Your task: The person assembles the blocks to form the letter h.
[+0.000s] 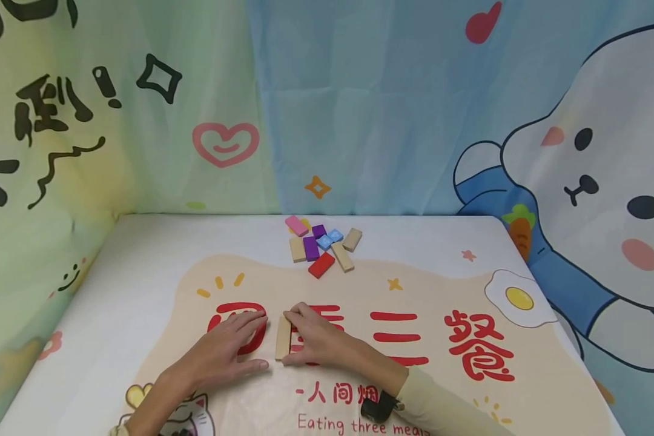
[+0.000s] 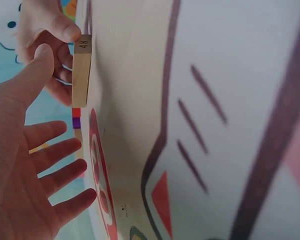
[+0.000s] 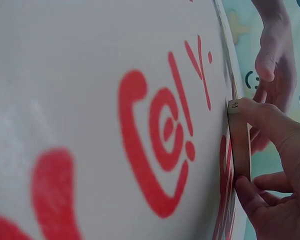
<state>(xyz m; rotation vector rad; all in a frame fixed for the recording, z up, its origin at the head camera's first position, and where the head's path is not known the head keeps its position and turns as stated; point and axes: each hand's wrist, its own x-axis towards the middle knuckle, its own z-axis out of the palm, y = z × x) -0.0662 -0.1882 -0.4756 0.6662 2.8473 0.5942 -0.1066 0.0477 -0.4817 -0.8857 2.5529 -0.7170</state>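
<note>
A plain wooden block (image 1: 283,338) lies lengthwise on the printed tablecloth, in front of me. My right hand (image 1: 324,336) pinches it by its two ends, thumb at the near end and fingers at the far one. In the left wrist view, the number 48 shows on an end of the block (image 2: 81,75). To the left of it, my left hand (image 1: 223,345) hovers with spread fingers, apart from the block and holding nothing. From the right wrist, the block (image 3: 241,147) appears between thumb and fingertips, with the left hand (image 3: 277,60) beyond.
Toward the back of the table lies a loose group of small blocks: a red block (image 1: 321,265), a purple block (image 1: 310,249), a pink block (image 1: 297,226), a light blue block (image 1: 335,235) and several plain ones. A printed curtain (image 1: 360,121) hangs behind the table.
</note>
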